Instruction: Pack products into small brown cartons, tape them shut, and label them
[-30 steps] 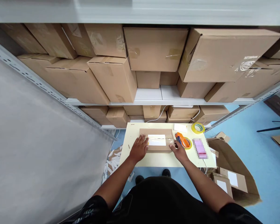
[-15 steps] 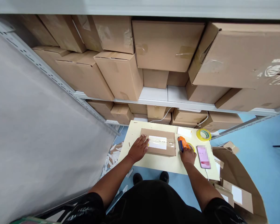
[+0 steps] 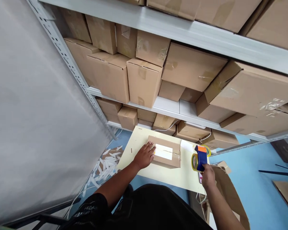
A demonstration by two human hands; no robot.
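My left hand [image 3: 145, 155] lies flat with fingers stretched over the left end of a closed cardboard box [image 3: 165, 163]. A white label [image 3: 163, 151] is on the box top, and clear tape runs along the seam. In my right hand [image 3: 208, 176] is a blue and orange tape dispenser [image 3: 202, 158] with a yellow tape roll in it. The dispenser is raised at the table's right side, apart from the box. Behind it, a second tape roll [image 3: 208, 150] is partly hidden. A phone [image 3: 200, 177] shows only in part beneath the dispenser and hand.
The box rests on a pale yellow table [image 3: 140, 137], with white paper [image 3: 186, 145] at its back. Metal shelving [image 3: 169, 111] full of cartons stands behind. A large open carton [image 3: 234, 195] is on the right. White strips [image 3: 105, 169] litter the floor at left.
My right hand has lifted the tape dispenser off the table and moved it right, turning it. My left hand stays on the box. The camera view has tilted and turned.
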